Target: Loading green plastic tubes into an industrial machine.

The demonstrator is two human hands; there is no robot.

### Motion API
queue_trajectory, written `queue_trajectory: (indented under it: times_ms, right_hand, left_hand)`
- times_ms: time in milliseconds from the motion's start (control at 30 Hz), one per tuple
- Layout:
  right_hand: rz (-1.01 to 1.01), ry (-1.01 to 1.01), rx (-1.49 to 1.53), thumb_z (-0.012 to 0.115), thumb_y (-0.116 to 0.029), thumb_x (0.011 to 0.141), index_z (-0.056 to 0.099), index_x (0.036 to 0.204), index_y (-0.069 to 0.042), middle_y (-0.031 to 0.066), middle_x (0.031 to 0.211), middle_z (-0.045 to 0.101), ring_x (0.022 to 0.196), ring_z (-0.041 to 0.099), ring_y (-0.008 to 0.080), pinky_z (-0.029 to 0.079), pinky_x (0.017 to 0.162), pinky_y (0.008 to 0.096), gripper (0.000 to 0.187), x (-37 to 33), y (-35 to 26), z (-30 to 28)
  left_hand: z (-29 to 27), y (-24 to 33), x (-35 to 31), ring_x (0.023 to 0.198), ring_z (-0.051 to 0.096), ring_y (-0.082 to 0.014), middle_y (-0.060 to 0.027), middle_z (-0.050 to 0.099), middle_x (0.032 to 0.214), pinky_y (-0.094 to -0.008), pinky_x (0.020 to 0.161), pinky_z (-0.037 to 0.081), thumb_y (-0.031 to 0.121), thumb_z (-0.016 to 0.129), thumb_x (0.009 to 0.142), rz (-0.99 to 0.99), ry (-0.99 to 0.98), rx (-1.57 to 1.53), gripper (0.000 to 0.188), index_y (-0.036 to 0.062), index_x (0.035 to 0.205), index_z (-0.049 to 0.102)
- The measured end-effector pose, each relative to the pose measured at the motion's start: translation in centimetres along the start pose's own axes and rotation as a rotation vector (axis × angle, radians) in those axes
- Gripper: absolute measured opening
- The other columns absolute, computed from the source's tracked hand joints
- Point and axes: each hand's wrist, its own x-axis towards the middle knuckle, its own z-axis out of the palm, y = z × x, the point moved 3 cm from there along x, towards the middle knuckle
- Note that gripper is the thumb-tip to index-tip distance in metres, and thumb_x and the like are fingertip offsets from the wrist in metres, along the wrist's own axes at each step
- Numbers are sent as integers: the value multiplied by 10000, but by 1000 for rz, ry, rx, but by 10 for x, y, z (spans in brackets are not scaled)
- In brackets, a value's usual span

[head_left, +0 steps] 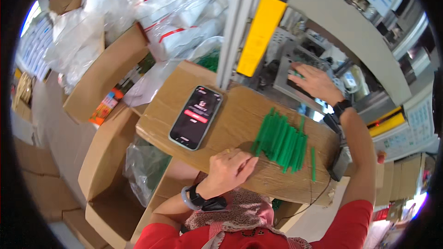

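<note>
A bundle of thin green plastic sticks [281,142] lies on the cardboard-covered worktop [230,131]. One more green stick [313,163] rests apart at its right. My left hand [228,168] is at the worktop's near edge, beside the bundle's left end. Its fingers are curled together, and what they hold, if anything, is hidden. Stretched forward over a metal plate [288,80] of the machine is my right hand [316,82]. A small green piece [297,74] shows at its pinched fingers.
Left of the bundle lies a phone [195,117] with a lit screen. A grey upright post and yellow bar [262,34] stand before the machine. Open cardboard boxes [108,175] and stuffed white bags [180,14] fill the left side. A cable [318,196] hangs by the worktop's right edge.
</note>
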Motion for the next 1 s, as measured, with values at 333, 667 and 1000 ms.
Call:
queue_trajectory:
  times_ms: [333, 667, 1000]
  right_hand:
    - [156, 2, 25, 670, -338, 745, 483, 1255, -133, 90, 1356, 411, 1198, 431, 289, 356, 1000, 421, 581, -36, 1, -20]
    - [420, -28, 14, 613, -354, 807, 491, 1260, -116, 121, 1304, 466, 1204, 424, 307, 307, 1023, 416, 526, -56, 8, -6]
    - [-68, 262, 676, 570, -82, 805, 568, 1136, -88, 102, 1123, 575, 1060, 532, 294, 425, 924, 380, 331, 86, -172, -97]
  left_hand:
    - [0, 0, 0, 429, 474, -174, -45, 503, 531, -297, 434, 366, 82, 684, 754, -18, -6, 33, 131, 53, 678, 582]
    - [1, -1, -2, 442, 490, -196, -48, 508, 539, -313, 440, 381, 96, 682, 758, -17, 18, 55, 134, 50, 697, 572]
    - [0, -7, -8, 476, 526, -228, -67, 516, 552, -336, 452, 408, 136, 674, 767, -1, 77, 81, 148, 60, 696, 569]
